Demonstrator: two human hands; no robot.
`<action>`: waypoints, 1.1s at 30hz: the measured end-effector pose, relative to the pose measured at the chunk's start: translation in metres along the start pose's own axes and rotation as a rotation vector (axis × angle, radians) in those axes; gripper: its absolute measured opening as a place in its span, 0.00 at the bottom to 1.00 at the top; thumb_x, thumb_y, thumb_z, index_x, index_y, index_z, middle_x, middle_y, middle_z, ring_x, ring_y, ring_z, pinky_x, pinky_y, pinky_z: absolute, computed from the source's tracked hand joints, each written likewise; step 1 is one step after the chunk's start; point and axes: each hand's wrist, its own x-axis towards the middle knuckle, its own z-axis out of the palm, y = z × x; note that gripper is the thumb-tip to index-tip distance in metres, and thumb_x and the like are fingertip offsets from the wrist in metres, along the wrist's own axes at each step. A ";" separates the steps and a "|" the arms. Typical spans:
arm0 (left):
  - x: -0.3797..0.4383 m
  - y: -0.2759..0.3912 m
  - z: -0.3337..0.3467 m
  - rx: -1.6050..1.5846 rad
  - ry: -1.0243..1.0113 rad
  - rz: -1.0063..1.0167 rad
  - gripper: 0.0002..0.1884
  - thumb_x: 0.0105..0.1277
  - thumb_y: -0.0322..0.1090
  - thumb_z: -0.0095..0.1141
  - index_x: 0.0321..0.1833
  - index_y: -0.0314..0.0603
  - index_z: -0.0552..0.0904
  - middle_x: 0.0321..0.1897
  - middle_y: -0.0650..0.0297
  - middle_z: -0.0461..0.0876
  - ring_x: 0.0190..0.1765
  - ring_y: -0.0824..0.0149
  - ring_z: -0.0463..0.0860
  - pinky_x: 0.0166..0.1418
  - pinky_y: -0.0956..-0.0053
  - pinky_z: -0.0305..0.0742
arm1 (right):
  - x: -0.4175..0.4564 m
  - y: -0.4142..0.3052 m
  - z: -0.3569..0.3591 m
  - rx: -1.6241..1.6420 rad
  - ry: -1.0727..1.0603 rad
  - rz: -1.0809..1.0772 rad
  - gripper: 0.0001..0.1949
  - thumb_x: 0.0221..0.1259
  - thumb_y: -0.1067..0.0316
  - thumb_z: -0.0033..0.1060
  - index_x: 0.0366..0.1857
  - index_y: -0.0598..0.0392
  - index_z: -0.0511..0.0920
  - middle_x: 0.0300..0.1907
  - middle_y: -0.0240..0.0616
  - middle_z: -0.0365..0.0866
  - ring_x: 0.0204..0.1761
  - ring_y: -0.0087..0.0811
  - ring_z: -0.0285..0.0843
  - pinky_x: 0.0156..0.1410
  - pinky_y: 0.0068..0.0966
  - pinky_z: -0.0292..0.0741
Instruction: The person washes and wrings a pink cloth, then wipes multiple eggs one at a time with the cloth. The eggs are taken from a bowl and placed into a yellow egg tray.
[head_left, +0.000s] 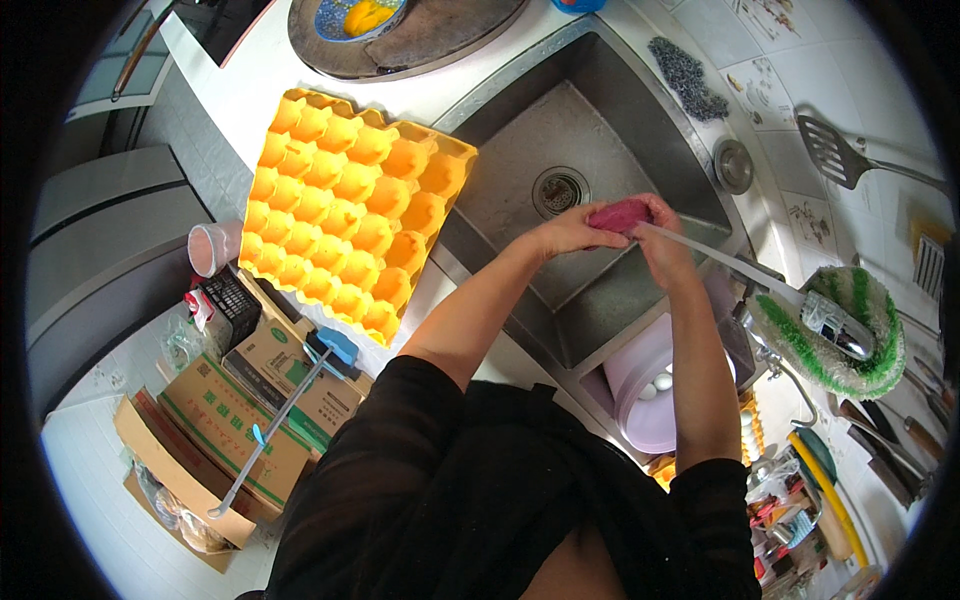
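Over the stainless steel sink (600, 142), both hands grip a wet pink cloth (624, 215). My left hand (576, 231) has it from the left, with thumb and fingers around the near end. At its other end, my right hand (664, 238) curls over the top and side. A stream of water (712, 247) runs from the chrome faucet (836, 326) onto the cloth by my right fingers. Below my hands lie the sink floor and the round drain strainer (561, 192). Part of the cloth is hidden by my fingers.
A yellow egg tray (330, 202) lies left of the sink. Under my right forearm stands a pale bucket (637, 420) holding white eggs (661, 381). A green-and-white fluffy pad (877, 367) surrounds the faucet. Behind the sink are a steel scourer (686, 79) and drain lid (733, 166).
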 end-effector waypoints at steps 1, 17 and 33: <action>-0.003 0.001 0.002 -0.001 0.006 -0.009 0.31 0.57 0.48 0.70 0.61 0.47 0.74 0.38 0.69 0.78 0.43 0.76 0.79 0.53 0.79 0.75 | -0.001 -0.004 0.000 0.047 0.022 0.004 0.16 0.52 0.84 0.50 0.45 0.58 0.75 0.42 0.32 0.77 0.47 0.25 0.75 0.56 0.23 0.72; 0.035 -0.034 0.007 -1.155 0.005 -0.018 0.21 0.69 0.53 0.54 0.48 0.40 0.76 0.44 0.57 0.81 0.47 0.60 0.84 0.52 0.62 0.82 | -0.020 0.019 0.027 -0.573 0.010 -0.336 0.14 0.61 0.79 0.55 0.50 0.57 0.76 0.45 0.32 0.79 0.50 0.25 0.77 0.57 0.24 0.74; 0.048 -0.022 0.032 -1.044 0.047 -0.085 0.11 0.67 0.39 0.59 0.46 0.42 0.78 0.44 0.58 0.82 0.47 0.61 0.82 0.52 0.63 0.79 | -0.037 0.000 0.034 -0.066 0.355 -0.064 0.13 0.70 0.66 0.53 0.55 0.57 0.75 0.47 0.33 0.79 0.47 0.25 0.75 0.55 0.21 0.72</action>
